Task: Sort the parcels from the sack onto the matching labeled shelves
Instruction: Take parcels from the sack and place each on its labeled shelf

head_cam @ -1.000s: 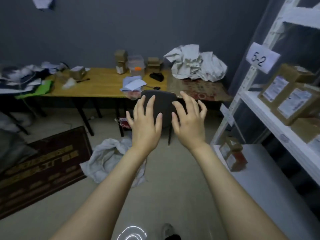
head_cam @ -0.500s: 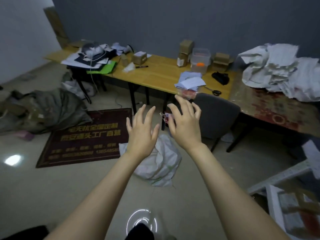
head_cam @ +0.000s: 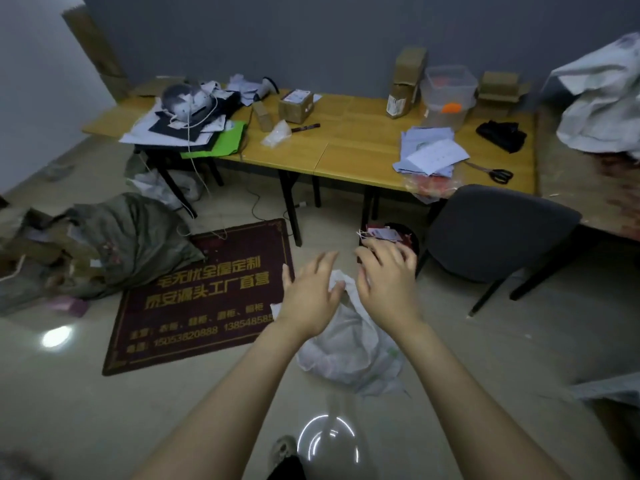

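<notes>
A crumpled white sack (head_cam: 349,344) lies on the pale floor in front of me, beside a dark red mat. My left hand (head_cam: 310,292) hovers over the sack's upper left edge with its fingers loosely spread and nothing in it. My right hand (head_cam: 389,275) hangs over the sack's top right, fingers slightly bent, empty too. Whether either hand touches the sack I cannot tell. Small brown parcels (head_cam: 296,106) stand on the wooden table (head_cam: 349,150) behind. The labeled shelves are out of view.
A dark chair (head_cam: 495,233) stands right of the sack, with a small bin (head_cam: 391,237) of red scraps next to it. The red mat (head_cam: 204,296) lies to the left, a grey-green bag heap (head_cam: 104,244) beyond it. White sacking (head_cam: 602,98) is piled at far right.
My view has swung left and down from the shelves to the floor. Both hands have dropped from chair height to just over the white sack.
</notes>
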